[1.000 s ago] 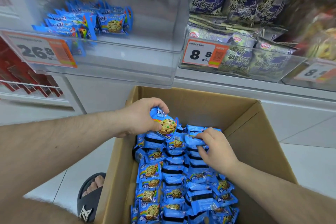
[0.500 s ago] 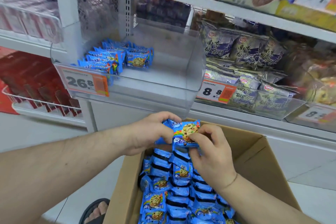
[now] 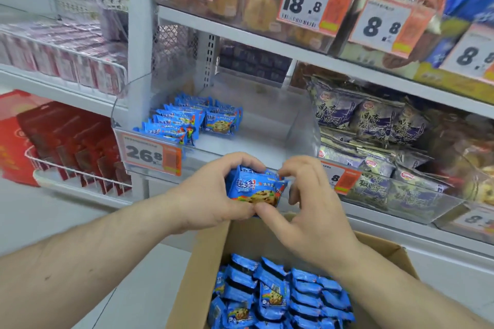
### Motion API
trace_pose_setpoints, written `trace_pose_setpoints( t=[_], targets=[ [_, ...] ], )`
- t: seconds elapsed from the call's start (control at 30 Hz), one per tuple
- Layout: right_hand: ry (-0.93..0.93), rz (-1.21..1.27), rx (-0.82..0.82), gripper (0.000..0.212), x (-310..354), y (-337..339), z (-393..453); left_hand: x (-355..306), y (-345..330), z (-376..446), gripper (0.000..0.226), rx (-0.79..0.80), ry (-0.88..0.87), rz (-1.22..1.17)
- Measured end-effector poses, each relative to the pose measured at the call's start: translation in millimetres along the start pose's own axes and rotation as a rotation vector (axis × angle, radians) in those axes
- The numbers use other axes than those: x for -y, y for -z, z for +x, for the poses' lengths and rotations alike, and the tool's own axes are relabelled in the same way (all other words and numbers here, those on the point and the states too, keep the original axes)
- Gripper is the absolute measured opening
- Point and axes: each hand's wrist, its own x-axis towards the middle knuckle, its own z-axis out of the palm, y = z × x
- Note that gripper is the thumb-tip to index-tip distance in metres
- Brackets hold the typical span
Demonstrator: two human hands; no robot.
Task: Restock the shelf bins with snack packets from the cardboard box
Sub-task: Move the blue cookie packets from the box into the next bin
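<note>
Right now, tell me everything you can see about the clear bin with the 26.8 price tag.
The clear bin looks like transparent plastic, open-topped, sitting on the white shelf. A white and orange price tag reading 26.8 is fixed to its front left. It is mostly bare: blue cookie packets stand in rows only at its left side. To its right sits another bin of purple packets. Both hands hover in front, not touching it.

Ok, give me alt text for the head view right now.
Both hands, left and right, hold a small stack of blue cookie packets above the open cardboard box, before a clear shelf bin that holds a few matching packets.
</note>
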Motion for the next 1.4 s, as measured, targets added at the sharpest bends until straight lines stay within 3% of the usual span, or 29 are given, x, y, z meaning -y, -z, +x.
trace_pose_setpoints(
  t=[0.1, 0.2, 0.3, 0.4, 0.5, 0.53, 0.6, 0.67, 0.87, 0.97, 1.1, 1.4],
  targets=[
    [0.020, -0.053, 0.156, 0.066, 11.3, 8.8, 27.8, -11.6, 10.6, -2.9, 0.052, -0.010, -0.109, 0.074],
    [-0.079, -0.064, 0.404, 0.080, 21.9, 18.6, 59.9, -19.6, 19.7, -4.5, 0.052, -0.044, -0.194, 0.067],
    [-0.114, 0.018, 0.559, 0.062, 28.3, 20.9, 86.6, -18.1, 26.9, -2.3, 0.064, -0.103, -0.245, 0.069],
    [-0.141, 0.017, 0.573, 0.041, 31.6, 15.1, 104.0, -12.5, 30.8, 3.8, 0.076, -0.305, -0.235, 0.231],
    [-0.341, -0.045, 0.417, 0.033, 11.9, 1.7, 133.6, -11.3, 38.5, 12.3, 0.061, -0.687, -0.136, 0.498],
    [-0.421, -0.069, 0.354, 0.033, -0.2, -6.8, 146.2, -10.9, 41.4, 14.1, 0.053, -0.743, -0.086, 0.636],
    [-0.534, -0.152, 0.325, 0.037, -21.5, -29.6, 168.3, -7.2, 43.8, 16.6, 0.038, -0.684, 0.018, 0.866],
    [-0.558, -0.229, 0.427, 0.042, -36.1, -58.1, 181.1, 1.7, 41.1, 18.3, 0.032, -0.574, 0.053, 0.996],
    [-0.463, -0.254, 0.668, 0.044, -49.0, -126.2, 191.9, 16.1, 39.5, 23.5, 0.029, -0.539, 0.045, 1.009],
    [-0.470, -0.258, 0.630, 0.055, -51.2, -143.9, 192.9, 17.8, 40.5, 23.3, 0.029, -0.542, 0.020, 0.996],
    [-0.628, -0.251, 0.499, 0.074, -50.5, -145.7, 194.2, 18.0, 41.4, 23.2, 0.023, -0.544, 0.002, 0.990],
    [-0.690, -0.196, 0.546, 0.092, -49.6, -147.5, 199.4, 18.1, 41.3, 21.8, 0.008, -0.522, 0.008, 0.999]
  ],
)
